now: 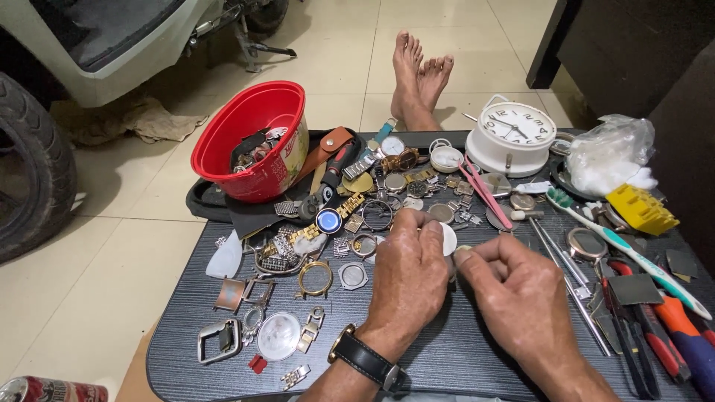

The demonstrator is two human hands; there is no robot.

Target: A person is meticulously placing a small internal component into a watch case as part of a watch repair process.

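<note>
Both hands' grip (453,257) on small white disc (447,238), mid-tray (462,357)

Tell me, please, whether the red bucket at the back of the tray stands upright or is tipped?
Tipped. The red bucket leans toward the camera, its open mouth showing watch parts piled inside.

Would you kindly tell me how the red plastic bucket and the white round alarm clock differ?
The red plastic bucket stands tilted at the tray's far left, open and holding watch parts; the white round alarm clock sits at the far right, closed, its dial facing up. The bucket looks larger. Neither is touched by the left hand or right hand.
</note>
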